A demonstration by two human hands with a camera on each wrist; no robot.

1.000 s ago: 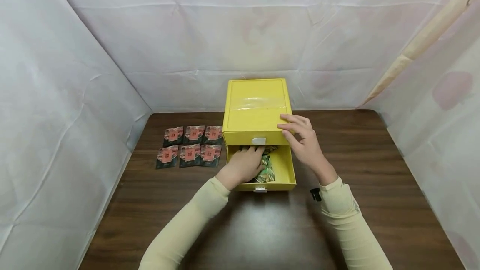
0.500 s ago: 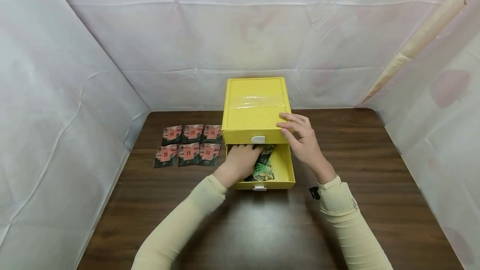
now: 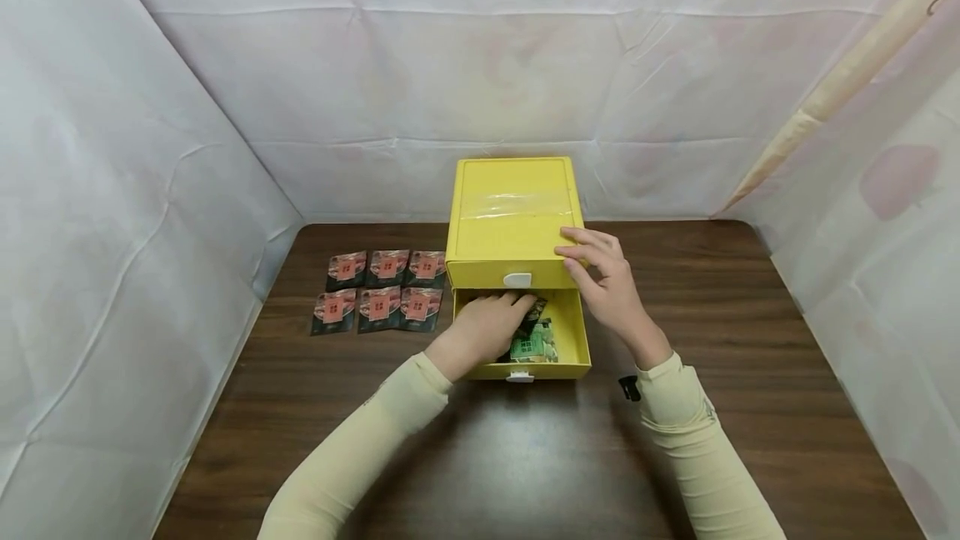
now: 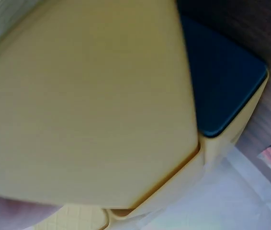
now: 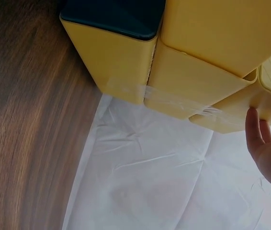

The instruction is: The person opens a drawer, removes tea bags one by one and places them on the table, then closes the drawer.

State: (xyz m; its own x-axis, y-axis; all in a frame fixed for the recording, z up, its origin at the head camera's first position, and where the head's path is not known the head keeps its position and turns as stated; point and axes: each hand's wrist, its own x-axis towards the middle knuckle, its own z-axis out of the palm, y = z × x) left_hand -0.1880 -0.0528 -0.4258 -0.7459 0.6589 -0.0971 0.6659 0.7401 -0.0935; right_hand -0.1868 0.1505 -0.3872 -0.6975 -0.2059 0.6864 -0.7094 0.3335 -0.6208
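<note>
A yellow two-drawer storage box [image 3: 517, 190] stands at the back middle of the table, its lower drawer [image 3: 576, 336] pulled out toward me. My left hand [image 3: 480, 327] reaches into that drawer from the left, fingers at the back under the upper drawer. A green packet [image 3: 534, 346] lies on the drawer floor beside the hand, and a dark packet [image 3: 535, 315] is right at the fingertips; I cannot tell whether they grip it. The right hand [image 3: 611, 286] rests extended fingertips on the box's top right front edge. In the right wrist view its fingers [image 5: 254, 129] touch the yellow side wall.
Left of the box, several dark sachets with red labels [image 3: 379, 307] lie flat in two rows. A small black piece [image 3: 630, 388] sits by the right sleeve. White cloth walls [image 3: 480, 73] enclose the dark wooden table [image 3: 750, 340] at the back and sides.
The left hand has shifted about inside the drawer. The green packet now lies turned and slightly farther right, and the dark packet shows beside the fingers. The right hand stays on the box edge.
</note>
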